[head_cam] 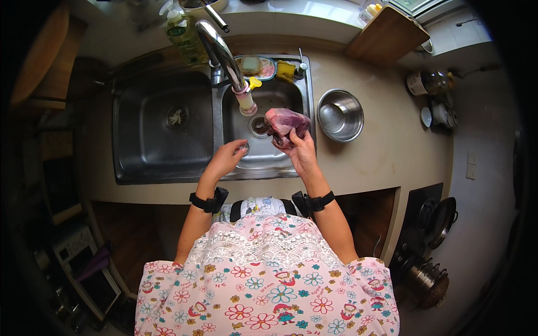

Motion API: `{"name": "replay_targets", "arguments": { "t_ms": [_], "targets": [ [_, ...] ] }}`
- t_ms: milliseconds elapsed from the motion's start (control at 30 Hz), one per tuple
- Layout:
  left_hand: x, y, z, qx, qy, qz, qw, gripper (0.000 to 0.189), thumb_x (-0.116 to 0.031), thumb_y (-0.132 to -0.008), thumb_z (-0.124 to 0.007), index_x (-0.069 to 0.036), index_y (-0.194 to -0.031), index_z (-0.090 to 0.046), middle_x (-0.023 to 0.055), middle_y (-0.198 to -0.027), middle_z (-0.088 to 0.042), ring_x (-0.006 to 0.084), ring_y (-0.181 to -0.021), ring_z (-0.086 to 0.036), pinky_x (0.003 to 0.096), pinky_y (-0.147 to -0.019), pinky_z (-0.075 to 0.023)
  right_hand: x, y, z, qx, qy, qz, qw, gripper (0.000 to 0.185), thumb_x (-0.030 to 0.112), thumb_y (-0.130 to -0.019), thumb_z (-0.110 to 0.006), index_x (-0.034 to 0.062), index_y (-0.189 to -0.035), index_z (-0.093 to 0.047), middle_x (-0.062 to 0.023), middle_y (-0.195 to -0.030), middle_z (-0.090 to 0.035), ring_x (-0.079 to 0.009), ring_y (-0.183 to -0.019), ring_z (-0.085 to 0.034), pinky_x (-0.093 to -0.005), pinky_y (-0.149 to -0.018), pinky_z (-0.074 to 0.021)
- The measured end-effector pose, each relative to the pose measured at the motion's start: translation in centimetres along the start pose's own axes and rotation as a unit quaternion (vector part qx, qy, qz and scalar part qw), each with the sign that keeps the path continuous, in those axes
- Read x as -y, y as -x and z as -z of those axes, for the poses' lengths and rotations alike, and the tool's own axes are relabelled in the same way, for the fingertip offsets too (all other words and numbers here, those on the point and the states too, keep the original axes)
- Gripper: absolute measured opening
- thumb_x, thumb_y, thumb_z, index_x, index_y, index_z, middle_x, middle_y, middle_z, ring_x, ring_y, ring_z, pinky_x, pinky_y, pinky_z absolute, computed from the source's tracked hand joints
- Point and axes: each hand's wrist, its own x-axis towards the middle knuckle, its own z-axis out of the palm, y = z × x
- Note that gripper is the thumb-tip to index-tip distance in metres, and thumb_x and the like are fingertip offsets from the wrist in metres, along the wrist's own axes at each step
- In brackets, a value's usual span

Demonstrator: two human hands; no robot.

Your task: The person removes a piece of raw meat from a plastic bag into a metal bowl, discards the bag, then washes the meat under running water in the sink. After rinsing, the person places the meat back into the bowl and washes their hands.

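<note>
My right hand (301, 153) holds a piece of raw red meat (288, 122) over the right bowl of the stainless steel sink (269, 158), beside its drain (259, 125). Over the near left part of that bowl is my left hand (229, 158), with its fingers curled near a small round shiny thing (242, 148); whether they grip it cannot be told. The curved chrome faucet (218, 48) ends in a pink and white nozzle (246, 103) with a yellow lever (254, 83), just left of and above the meat. No running water is visible.
A steel pot (340, 115) stands right of the sink. Behind the bowl are a soap tray (269, 69), a yellow sponge (286, 71) and a green soap bottle (185, 40). A wooden cutting board (386, 37) leans at the back right. The left sink bowl (164, 143) has debris at its drain.
</note>
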Motion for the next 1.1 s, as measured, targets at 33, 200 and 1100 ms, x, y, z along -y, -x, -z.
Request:
{"name": "replay_targets", "arguments": {
  "t_ms": [33,200,1100],
  "targets": [
    [0.0,0.0,-0.1,0.0,-0.001,0.0,1.0,0.037,-0.02,-0.095,-0.058,0.001,-0.124,-0.059,0.0204,-0.115,-0.067,0.0297,-0.103,-0.066,0.036,-0.088,-0.05,0.3,0.1,-0.2,0.0,-0.004,0.003,1.0,0.044,0.014,-0.099,-0.054,0.0067,-0.138,-0.036,-0.0146,-0.134,-0.049,-0.0314,-0.118,-0.056,-0.0538,-0.091,-0.0551],
    [0.3,0.0,-0.4,0.003,0.012,-0.01,1.0,0.035,-0.019,-0.095,-0.058,0.001,-0.124,-0.059,0.0198,-0.112,-0.067,0.0295,-0.102,-0.066,0.0353,-0.088,-0.0501,2.5,0.5,-0.7,-0.016,-0.059,0.094,0.994,0.04,0.015,-0.099,-0.056,0.0066,-0.134,-0.039,-0.0119,-0.133,-0.049,-0.0285,-0.116,-0.057,-0.0504,-0.09,-0.056],
    [0.8,-0.5,-0.3,-0.007,-0.012,-0.013,1.0,0.036,-0.019,-0.093,-0.058,0.001,-0.123,-0.06,0.0192,-0.115,-0.066,0.0316,-0.103,-0.064,0.0369,-0.089,-0.0493,9.1,-2.7,0.8,-0.298,0.112,0.193,0.928,0.065,-0.001,-0.084,-0.06,0.0035,-0.142,-0.031,-0.0153,-0.141,-0.038,-0.0284,-0.127,-0.043,-0.0441,-0.105,-0.037]
  ]
}}
